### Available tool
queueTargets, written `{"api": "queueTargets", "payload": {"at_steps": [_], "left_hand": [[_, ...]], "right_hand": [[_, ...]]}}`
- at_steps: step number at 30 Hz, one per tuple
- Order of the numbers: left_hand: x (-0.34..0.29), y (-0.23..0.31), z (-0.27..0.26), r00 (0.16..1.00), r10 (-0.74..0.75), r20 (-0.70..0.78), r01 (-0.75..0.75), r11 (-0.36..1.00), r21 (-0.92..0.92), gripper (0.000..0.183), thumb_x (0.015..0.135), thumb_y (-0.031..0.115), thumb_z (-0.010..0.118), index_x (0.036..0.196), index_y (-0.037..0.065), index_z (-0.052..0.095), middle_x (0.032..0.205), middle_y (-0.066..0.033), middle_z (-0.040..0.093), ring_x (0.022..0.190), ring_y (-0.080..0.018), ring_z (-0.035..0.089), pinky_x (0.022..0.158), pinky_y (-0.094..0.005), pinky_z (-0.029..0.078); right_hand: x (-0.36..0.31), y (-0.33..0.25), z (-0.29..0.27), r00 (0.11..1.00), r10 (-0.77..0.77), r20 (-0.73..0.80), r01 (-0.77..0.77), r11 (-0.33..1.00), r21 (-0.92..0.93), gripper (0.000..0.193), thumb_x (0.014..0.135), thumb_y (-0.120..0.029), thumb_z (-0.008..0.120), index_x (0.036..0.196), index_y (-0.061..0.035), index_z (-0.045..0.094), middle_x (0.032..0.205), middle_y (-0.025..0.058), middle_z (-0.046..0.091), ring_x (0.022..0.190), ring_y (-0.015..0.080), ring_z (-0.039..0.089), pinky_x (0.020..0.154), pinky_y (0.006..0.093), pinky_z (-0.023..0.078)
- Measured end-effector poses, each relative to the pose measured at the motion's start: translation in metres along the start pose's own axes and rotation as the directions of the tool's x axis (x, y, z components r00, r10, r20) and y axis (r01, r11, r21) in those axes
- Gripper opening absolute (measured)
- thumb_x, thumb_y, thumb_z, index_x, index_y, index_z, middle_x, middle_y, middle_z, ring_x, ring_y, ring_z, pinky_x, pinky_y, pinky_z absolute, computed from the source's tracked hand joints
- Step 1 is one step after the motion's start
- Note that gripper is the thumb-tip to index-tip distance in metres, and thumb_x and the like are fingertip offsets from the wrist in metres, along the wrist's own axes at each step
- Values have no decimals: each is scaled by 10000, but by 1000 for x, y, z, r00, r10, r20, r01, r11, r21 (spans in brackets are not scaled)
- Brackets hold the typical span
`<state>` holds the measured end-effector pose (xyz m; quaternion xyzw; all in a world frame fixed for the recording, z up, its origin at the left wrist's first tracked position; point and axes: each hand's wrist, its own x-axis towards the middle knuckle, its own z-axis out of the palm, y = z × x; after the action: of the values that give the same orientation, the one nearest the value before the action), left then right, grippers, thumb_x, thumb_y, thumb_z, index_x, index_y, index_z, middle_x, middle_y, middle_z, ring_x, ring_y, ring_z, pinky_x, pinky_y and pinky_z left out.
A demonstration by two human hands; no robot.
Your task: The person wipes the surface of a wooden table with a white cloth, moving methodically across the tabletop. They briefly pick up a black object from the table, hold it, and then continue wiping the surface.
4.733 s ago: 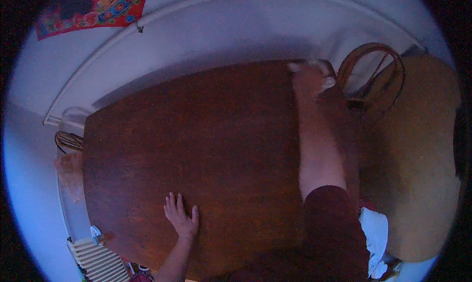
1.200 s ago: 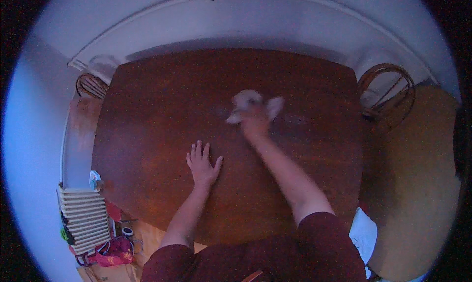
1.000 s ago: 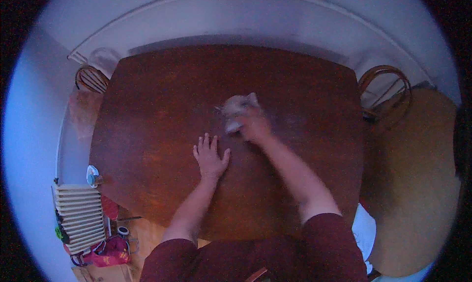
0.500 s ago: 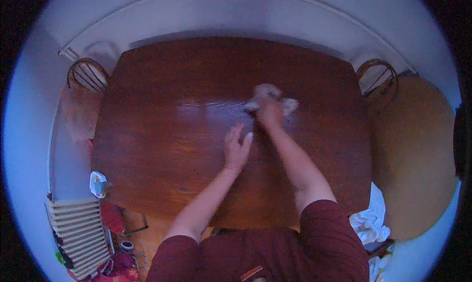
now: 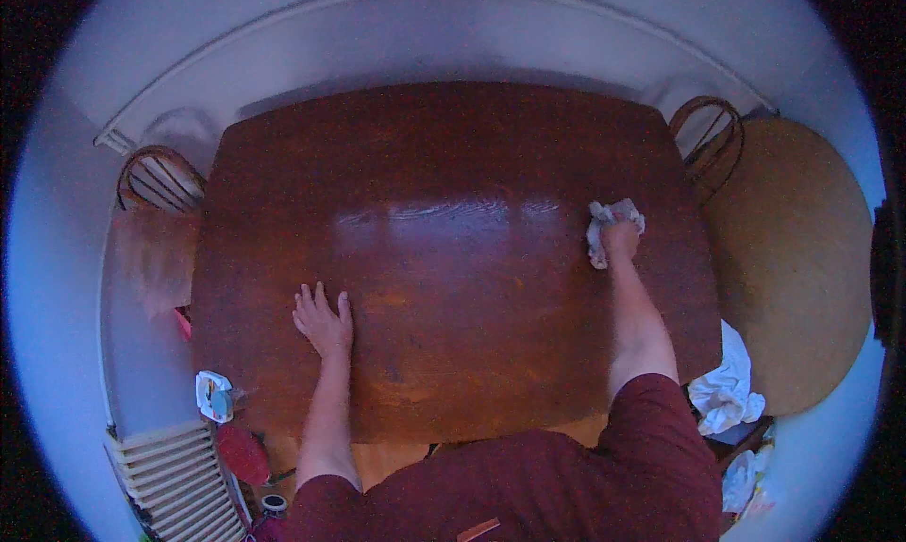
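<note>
A large dark brown wooden table (image 5: 453,353) fills the middle of the head view, with a pale streak of light shining on its top. Toward its right side, my right hand (image 5: 620,239) is closed on a crumpled greyish-white cloth (image 5: 600,232) pressed against the wood. Part of the cloth bunches up around the fingers and hides them. My left hand (image 5: 325,327) rests on the left part of the table, palm down with its fingers spread, holding nothing.
Wooden chairs with curved spindle backs stand at the far left (image 5: 160,178) and far right (image 5: 708,141). A tan round board (image 5: 802,268) is beside the table's right edge. White fabric (image 5: 727,386) lies near the right corner; a white radiator (image 5: 179,485) is at lower left.
My right hand has carried the cloth from the table's middle to its right side. My left hand has moved left and nearer to me, away from the right one.
</note>
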<state>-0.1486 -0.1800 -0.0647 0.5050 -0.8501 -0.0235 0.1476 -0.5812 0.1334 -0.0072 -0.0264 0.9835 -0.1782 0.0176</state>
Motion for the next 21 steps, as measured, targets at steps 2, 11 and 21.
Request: {"api": "queueTargets", "payload": {"at_steps": [2, 11, 21], "left_hand": [[-4, 18, -5, 1000, 14, -3, -14, 1000, -13, 524, 901, 441, 509, 1287, 86, 502, 1424, -162, 360, 1333, -343, 298, 1085, -520, 194], [3, 11, -8, 999, 43, 12, -43, 999, 15, 537, 869, 430, 562, 1277, 85, 507, 1409, -178, 373, 1314, -369, 315, 1073, -536, 200], [0, 18, -2, 998, 69, 8, -69, 997, 14, 557, 854, 408, 590, 1292, 83, 480, 1405, -183, 371, 1310, -383, 313, 1068, -540, 205]], "right_hand": [[7, -3, 38, 993, -116, -11, 113, 984, -139, 371, 804, -204, 572, 1171, -167, 614, 1111, 147, 612, 951, 329, 603, 796, 436, 483], [-175, -210, 87, 391, -880, 270, 760, 474, 444, 255, 843, -181, 523, 1044, -137, 674, 1213, 158, 539, 1151, 352, 487, 953, 455, 405], [96, -30, 74, 991, 22, -130, -16, 999, 49, 319, 850, -208, 534, 1159, -233, 610, 1104, 105, 607, 927, 286, 621, 791, 448, 502]]}}
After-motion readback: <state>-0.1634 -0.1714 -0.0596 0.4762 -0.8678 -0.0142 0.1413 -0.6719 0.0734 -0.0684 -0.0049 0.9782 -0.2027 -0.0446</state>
